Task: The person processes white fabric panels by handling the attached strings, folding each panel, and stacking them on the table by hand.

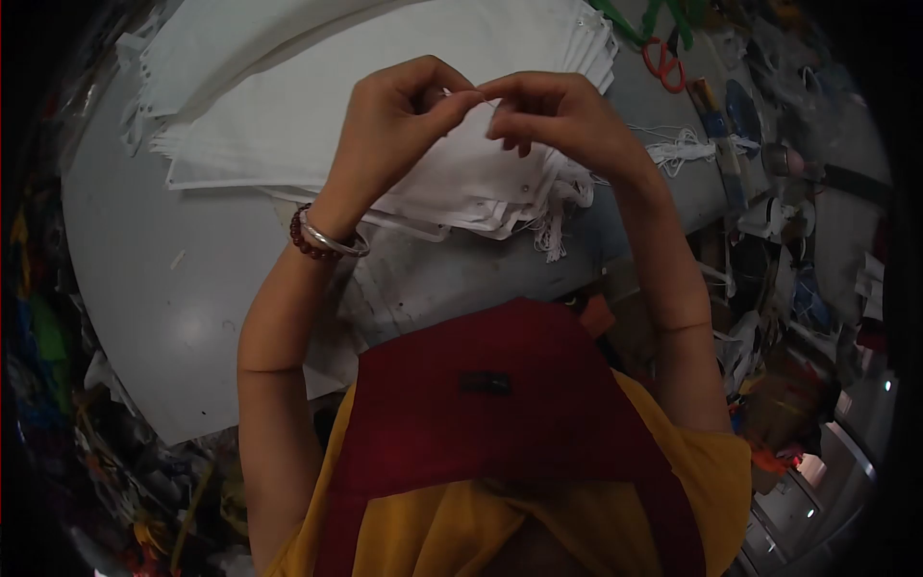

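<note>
My left hand (399, 120) and my right hand (553, 115) meet fingertip to fingertip above a stack of white fabric bags (288, 106). Between thumb and forefinger of both hands runs a thin white string (484, 99), pinched at each side. A silver bangle and a dark red bead bracelet (322, 240) sit on my left wrist. Loose white strings (553, 231) hang from the near edge of the stack below my hands.
The stack lies on a grey table (173, 308). Red-handled scissors (663, 62) and a bundle of white cord (687, 149) lie at the back right. Cluttered tools and scraps fill the right side. My red apron and yellow shirt (500, 423) fill the foreground.
</note>
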`<state>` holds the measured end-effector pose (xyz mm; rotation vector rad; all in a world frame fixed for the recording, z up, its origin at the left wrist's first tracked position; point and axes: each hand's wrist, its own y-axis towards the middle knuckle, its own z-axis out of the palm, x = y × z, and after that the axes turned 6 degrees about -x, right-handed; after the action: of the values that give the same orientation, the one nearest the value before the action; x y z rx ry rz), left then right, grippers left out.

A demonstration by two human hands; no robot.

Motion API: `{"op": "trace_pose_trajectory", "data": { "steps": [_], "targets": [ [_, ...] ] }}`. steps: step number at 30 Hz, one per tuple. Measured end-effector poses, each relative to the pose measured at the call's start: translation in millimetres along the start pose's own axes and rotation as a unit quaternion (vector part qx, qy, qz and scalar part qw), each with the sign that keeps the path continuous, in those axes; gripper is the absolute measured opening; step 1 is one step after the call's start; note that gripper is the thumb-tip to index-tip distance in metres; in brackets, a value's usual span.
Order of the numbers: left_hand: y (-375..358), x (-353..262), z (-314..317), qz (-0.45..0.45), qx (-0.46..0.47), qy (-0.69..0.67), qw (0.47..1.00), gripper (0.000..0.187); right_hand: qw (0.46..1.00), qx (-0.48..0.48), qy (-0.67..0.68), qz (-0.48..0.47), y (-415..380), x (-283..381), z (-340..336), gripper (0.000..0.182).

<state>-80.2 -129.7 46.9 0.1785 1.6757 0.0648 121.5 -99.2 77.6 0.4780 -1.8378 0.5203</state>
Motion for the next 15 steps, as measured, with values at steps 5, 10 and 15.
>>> {"op": "trace_pose_trajectory", "data": {
  "steps": [5, 10, 15],
  "targets": [
    [-21.1, 14.1, -5.7, 0.159, 0.105, 0.150, 0.970, 0.022, 0.992, -0.082, -0.097, 0.002, -3.8, -22.1, -31.4, 0.014],
    [-36.0, 35.7, 4.0, 0.265, 0.112, 0.292, 0.912, 0.020, 0.973, -0.231, -0.022, -0.011, -21.8, -25.8, -70.1, 0.015],
    [-19.3, 22.7, -5.2, 0.018, 0.019, 0.107, 0.994, 0.013, 0.962, -0.258, 0.092, 0.010, -30.2, -21.2, -83.8, 0.013]
  ]
}}
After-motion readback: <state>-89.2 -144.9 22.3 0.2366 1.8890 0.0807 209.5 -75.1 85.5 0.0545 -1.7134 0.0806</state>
